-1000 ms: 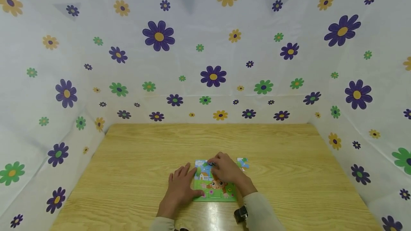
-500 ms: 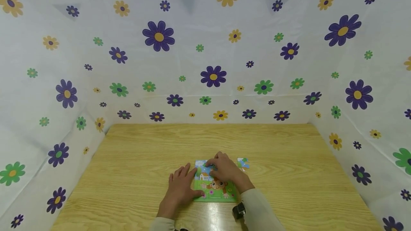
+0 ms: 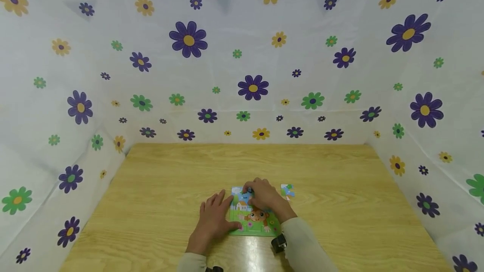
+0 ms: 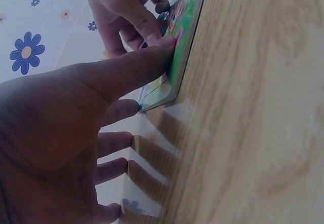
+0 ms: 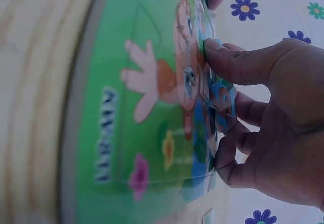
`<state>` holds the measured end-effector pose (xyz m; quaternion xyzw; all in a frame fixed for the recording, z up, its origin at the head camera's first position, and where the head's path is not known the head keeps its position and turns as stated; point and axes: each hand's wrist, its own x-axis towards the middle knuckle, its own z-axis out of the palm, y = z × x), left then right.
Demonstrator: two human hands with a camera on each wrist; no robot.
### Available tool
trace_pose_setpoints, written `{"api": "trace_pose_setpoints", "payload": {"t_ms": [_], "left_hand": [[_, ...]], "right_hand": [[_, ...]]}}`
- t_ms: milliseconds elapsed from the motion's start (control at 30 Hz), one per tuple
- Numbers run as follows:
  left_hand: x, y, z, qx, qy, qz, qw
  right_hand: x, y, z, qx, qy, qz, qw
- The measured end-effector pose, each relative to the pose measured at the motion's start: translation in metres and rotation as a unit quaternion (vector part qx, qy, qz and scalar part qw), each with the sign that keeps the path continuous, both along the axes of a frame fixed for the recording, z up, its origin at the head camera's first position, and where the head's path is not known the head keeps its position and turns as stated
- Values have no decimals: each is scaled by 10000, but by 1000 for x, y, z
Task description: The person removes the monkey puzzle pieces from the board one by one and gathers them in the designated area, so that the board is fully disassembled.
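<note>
A picture jigsaw board (image 3: 252, 234) with a cartoon monkey and green rim lies flat on the table. Along its left side rests my left hand (image 3: 213, 218), fingers spread and straight, thumb pressing the lower left corner. Over the upper right part of the board, my right hand (image 3: 266, 196) pinches a puzzle piece (image 5: 224, 100). That piece is blue with a brown swirl and stands tilted above the board between thumb and fingers in the right wrist view. In the head view my fingers mostly cover it. One loose puzzle piece (image 3: 287, 190) lies just right of the board.
The wood-grain table (image 3: 170, 171) extends around the board on all sides. White cloth (image 3: 227, 70) printed with flowers encloses it at the back, left and right. A dark wrist camera (image 3: 279, 243) sits by the right sleeve, close to the board's lower right corner.
My right hand stays over the upper part of the board with small finger movements, its forearm shifting slightly left. My left hand holds its place. The head view has tilted a little.
</note>
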<state>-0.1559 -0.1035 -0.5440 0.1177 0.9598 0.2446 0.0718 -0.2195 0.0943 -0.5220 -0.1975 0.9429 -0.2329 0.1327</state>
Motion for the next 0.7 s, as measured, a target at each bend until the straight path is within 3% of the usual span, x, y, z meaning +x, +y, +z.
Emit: {"api": "trace_pose_setpoints", "payload": {"t_ms": [233, 433, 567, 700], "left_hand": [[0, -1, 1, -18, 11, -2, 10000], [0, 0, 1, -19, 14, 13, 10000], [0, 0, 0, -31, 8, 13, 10000], [0, 0, 0, -73, -8, -3, 10000]], "right_hand": [[1, 6, -3, -340, 326, 166, 9988], [1, 10, -4, -614, 225, -139, 9978], [1, 12, -4, -608, 208, -262, 9976], [1, 15, -5, -526, 263, -134, 9982]]}}
